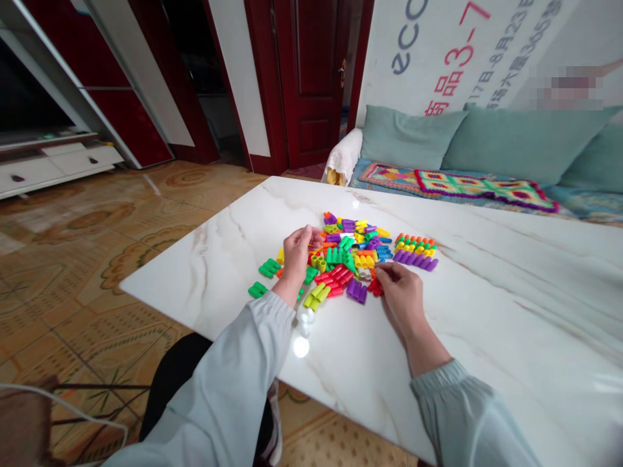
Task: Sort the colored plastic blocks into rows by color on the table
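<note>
While my right hand [403, 290] bends down with thumb and fingers drawn together, a red block [374, 288] lies at their tips, just to the left (whether I pinch it, I cannot tell); past it sits a purple block [357, 291], tubes slanting toward me, then the colourful pile [335, 255] on the white table [491, 305], and my left hand [298, 251], farther from the red, loosely curled, its hold unclear

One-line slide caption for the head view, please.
Left hand and right hand at a spread of colourful tubular pieces on a white veined table, teal cushions beyond.
</note>
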The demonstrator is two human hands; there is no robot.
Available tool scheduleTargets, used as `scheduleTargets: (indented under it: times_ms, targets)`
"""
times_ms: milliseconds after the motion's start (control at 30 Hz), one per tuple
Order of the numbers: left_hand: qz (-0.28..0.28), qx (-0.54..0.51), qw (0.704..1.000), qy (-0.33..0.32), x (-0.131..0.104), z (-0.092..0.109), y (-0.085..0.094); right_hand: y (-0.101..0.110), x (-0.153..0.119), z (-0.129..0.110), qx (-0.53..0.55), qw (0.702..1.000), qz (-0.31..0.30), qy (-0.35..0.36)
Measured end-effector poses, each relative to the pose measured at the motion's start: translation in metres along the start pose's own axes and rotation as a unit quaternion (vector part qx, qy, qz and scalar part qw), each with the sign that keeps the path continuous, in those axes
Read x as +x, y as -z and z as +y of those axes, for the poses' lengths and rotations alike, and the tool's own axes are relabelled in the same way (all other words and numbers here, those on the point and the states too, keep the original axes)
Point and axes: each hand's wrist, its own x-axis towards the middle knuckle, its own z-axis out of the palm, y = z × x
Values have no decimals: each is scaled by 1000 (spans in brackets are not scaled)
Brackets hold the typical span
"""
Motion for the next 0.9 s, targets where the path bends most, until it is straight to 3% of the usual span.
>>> scheduleTargets:
  times_ms: [267,500,600,733,900]
  targets:
    - [5,9,1000,12,0,1,-2,0,0,-3,-16,1000,-7,3]
    - [-58,118,990,-45,-4,-3,0,4,0,-7,-66,997,44,11]
    - [-105,217,967,-88,-5,-5,-1,4,2,-3,-74,994,58,54]
    - [-174,345,903,-190,-7,-7,-2,0,4,3,-67,983,52,163]
    - [-202,418,862,-204,-6,-18,0,-8,9,6,-80,975,32,206]
